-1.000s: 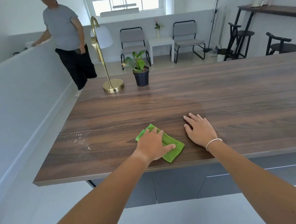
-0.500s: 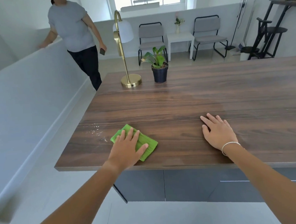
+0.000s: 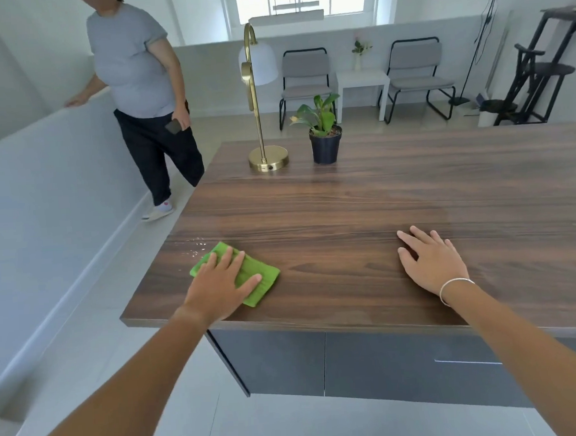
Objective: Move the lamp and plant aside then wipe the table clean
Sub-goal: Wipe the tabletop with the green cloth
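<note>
The left hand (image 3: 220, 282) is pressing flat on the green cloth (image 3: 260, 277) toward droplets (image 3: 194, 249) at the near-left corner; the right hand (image 3: 429, 259) is lying open, bracing on the table (image 3: 364, 213)

Head view (seemingly standing) over table (image 3: 347, 214)
</note>
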`<action>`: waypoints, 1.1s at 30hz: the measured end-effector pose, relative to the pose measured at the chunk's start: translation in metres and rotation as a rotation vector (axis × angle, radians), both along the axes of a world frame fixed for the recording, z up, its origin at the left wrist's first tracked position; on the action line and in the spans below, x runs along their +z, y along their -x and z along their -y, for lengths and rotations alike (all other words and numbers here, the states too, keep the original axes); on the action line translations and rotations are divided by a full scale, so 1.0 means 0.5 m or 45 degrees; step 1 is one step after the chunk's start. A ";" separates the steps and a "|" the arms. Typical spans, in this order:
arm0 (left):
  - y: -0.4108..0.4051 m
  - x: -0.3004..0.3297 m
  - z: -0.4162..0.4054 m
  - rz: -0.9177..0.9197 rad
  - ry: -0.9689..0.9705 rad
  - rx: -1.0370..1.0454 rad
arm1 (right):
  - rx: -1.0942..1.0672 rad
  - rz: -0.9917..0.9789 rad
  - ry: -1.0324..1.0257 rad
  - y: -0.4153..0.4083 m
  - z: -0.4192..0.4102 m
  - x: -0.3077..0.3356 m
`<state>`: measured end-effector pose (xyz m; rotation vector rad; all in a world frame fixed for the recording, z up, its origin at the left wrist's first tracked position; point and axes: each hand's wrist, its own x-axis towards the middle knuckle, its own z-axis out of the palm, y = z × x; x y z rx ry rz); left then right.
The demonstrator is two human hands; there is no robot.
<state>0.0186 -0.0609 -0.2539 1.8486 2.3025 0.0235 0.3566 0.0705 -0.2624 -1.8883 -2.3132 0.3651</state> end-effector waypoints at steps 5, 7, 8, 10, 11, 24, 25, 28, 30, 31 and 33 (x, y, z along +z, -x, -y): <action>-0.021 -0.008 0.031 -0.091 -0.041 -0.070 | 0.173 -0.009 0.073 0.083 0.027 0.014; -0.023 -0.004 0.026 -0.081 -0.019 -0.096 | 0.254 -0.016 0.088 0.144 0.041 0.015; -0.022 -0.003 0.022 -0.069 -0.012 -0.112 | 0.286 -0.026 0.095 0.175 0.045 0.016; -0.017 -0.001 0.012 -0.055 0.008 -0.143 | 0.327 -0.039 0.103 0.231 0.050 0.019; -0.012 -0.001 0.005 -0.041 0.012 -0.153 | 0.334 -0.038 0.100 0.254 0.052 0.019; 0.184 0.000 0.015 -0.055 -0.041 -0.008 | 0.250 -0.048 0.003 0.303 0.062 0.004; 0.180 -0.005 0.038 -0.060 -0.072 -0.048 | 0.243 -0.051 -0.007 0.305 0.062 0.004; 0.164 -0.019 0.067 -0.029 -0.046 -0.133 | 0.209 -0.069 -0.019 0.309 0.065 0.002; 0.159 -0.018 0.039 -0.050 -0.018 -0.179 | 0.201 -0.074 -0.015 0.312 0.066 0.001; 0.153 -0.016 0.016 -0.027 -0.027 -0.180 | 0.198 -0.079 -0.015 0.312 0.065 0.001; 0.149 -0.011 -0.042 0.027 -0.033 -0.152 | 0.191 -0.081 -0.015 0.312 0.064 0.000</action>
